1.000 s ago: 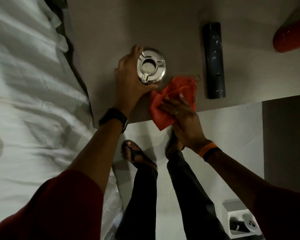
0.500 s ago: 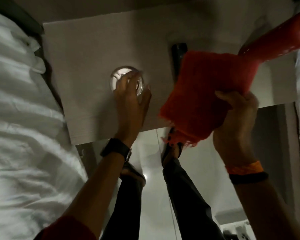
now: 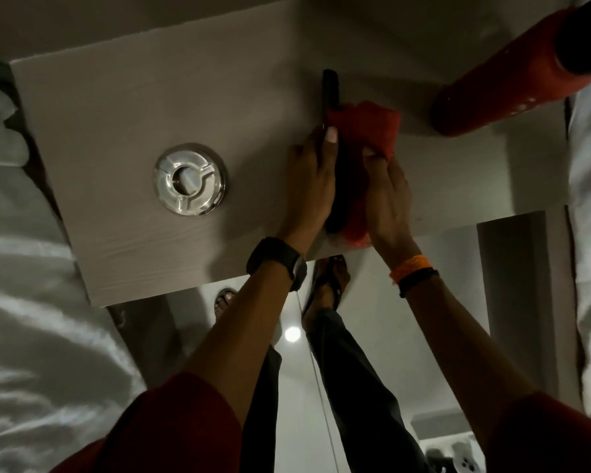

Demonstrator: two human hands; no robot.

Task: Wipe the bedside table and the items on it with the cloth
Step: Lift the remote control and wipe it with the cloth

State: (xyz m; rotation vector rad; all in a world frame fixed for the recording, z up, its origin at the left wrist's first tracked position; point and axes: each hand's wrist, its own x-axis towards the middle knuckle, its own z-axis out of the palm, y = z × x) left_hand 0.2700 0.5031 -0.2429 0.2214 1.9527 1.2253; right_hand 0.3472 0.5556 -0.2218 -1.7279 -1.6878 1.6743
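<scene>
The pale wood bedside table point(image 3: 123, 107) fills the upper middle of the view. A round metal ashtray point(image 3: 190, 179) stands alone on its left half. My left hand point(image 3: 309, 186) grips a black remote control point(image 3: 330, 93), which is tipped up on its long edge near the table's front right. My right hand point(image 3: 386, 192) presses the orange-red cloth point(image 3: 369, 126) against the remote's right side. Most of the remote is hidden between my hands and the cloth.
A red cylindrical bottle point(image 3: 498, 76) with a dark cap stands at the table's back right. White bedding point(image 3: 24, 319) lies along the left, and more white fabric at the right edge. My sandalled feet point(image 3: 328, 285) stand on the glossy floor below the table's front edge.
My left hand let go of the ashtray and moved right to grip the remote. My right hand brought the raised cloth down against the remote.
</scene>
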